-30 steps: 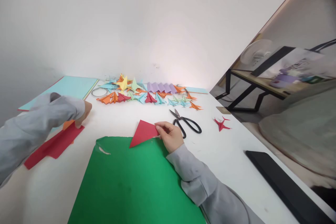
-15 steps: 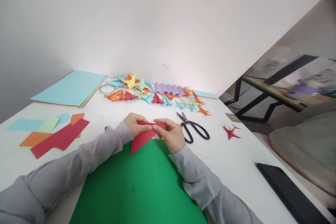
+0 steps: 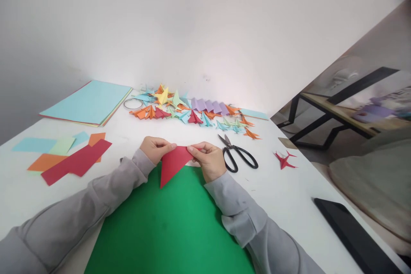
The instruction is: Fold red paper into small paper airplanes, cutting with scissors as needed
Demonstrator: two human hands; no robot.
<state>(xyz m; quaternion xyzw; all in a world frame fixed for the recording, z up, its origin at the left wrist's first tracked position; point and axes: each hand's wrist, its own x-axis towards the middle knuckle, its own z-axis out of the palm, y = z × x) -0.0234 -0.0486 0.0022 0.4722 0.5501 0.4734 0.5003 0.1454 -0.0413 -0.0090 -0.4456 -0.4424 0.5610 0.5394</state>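
A folded piece of red paper (image 3: 173, 165) hangs as a slanted, pointed shape between my two hands, over the far edge of a green sheet (image 3: 170, 222). My left hand (image 3: 157, 149) pinches its upper left corner between thumb and fingers. At the upper right, my right hand (image 3: 208, 158) grips the paper's edge with thumb and forefinger; its other fingers are curled behind. Black-handled scissors (image 3: 236, 152) lie with blades apart just right of my right hand.
Folded paper figures (image 3: 192, 115) in several colours line the wall side of the white table. A stack of coloured sheets (image 3: 86, 102) and loose paper pieces (image 3: 75, 160) lie left. On the right are a red paper figure (image 3: 284, 161) and a dark flat device (image 3: 353, 231).
My left hand has slid left along the red paper, away from my right hand, showing more of its face. The right hand keeps its pinch. The view has shifted slightly.
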